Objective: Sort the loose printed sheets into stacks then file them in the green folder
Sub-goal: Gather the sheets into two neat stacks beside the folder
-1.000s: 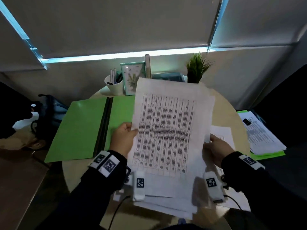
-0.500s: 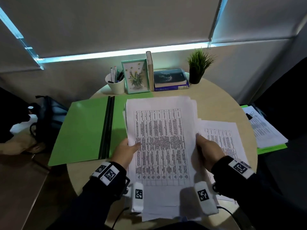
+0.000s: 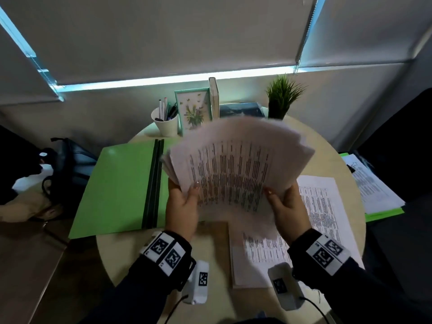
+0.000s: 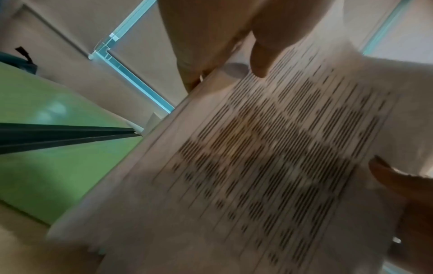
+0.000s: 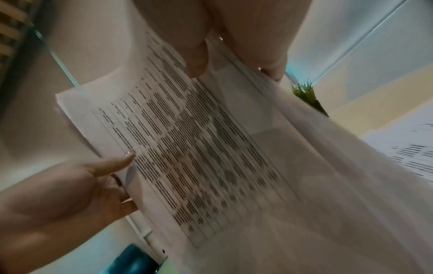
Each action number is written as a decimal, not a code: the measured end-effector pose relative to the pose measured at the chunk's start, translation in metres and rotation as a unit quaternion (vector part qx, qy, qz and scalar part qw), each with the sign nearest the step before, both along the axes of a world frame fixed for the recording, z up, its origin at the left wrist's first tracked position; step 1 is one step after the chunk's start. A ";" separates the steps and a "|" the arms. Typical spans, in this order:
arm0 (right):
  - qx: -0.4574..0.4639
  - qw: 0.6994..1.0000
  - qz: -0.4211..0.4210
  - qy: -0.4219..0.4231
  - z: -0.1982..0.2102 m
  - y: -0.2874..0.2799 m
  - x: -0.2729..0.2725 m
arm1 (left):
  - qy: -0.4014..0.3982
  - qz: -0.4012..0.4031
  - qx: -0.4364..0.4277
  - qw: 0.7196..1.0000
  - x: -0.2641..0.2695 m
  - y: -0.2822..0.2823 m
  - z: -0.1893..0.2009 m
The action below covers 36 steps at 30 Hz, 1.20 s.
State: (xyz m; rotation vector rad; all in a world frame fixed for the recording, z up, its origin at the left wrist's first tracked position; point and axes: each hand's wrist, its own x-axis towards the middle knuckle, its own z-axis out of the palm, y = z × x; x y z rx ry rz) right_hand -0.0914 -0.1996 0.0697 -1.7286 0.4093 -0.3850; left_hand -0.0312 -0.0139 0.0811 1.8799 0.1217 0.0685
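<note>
We see a thick sheaf [image 3: 236, 169] of thin white sheets printed with ruled tables, raised off the round pale table [image 3: 210, 244] and blurred, its far edges fanned. Our left hand [image 3: 183, 206] pinches its left edge, thumb on top and fingers beneath; our right hand [image 3: 288, 206] pinches the right edge likewise, as both wrist views confirm. The green folder [image 3: 117, 185] lies open and flat at 9 o'clock of the sheaf, smooth card with a dark spine strip down its middle; the sheaf overhangs its right leaf without touching it. Below the sheaf, toward 4 o'clock, more sheets [image 3: 325, 206] rest flat on the table, reaching its near right edge. At 12 o'clock along the far rim stand a white cup [image 3: 166, 127] holding pens, a framed flower picture [image 3: 192, 111], an upright book [image 3: 214, 97], flat books [image 3: 242, 109] and a spiky potted plant [image 3: 281, 99]. Bare tabletop shows between our wrists. Off the table at 3 o'clock, clipped papers [image 3: 371, 183] lie on another green folder; at 9 o'clock sits a dark bag [image 3: 67, 164].
</note>
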 end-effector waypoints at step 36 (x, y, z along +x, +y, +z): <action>-0.303 0.932 -0.079 -0.182 0.057 -0.023 0.008 | -0.005 -0.098 -0.044 0.994 -0.007 0.013 -0.024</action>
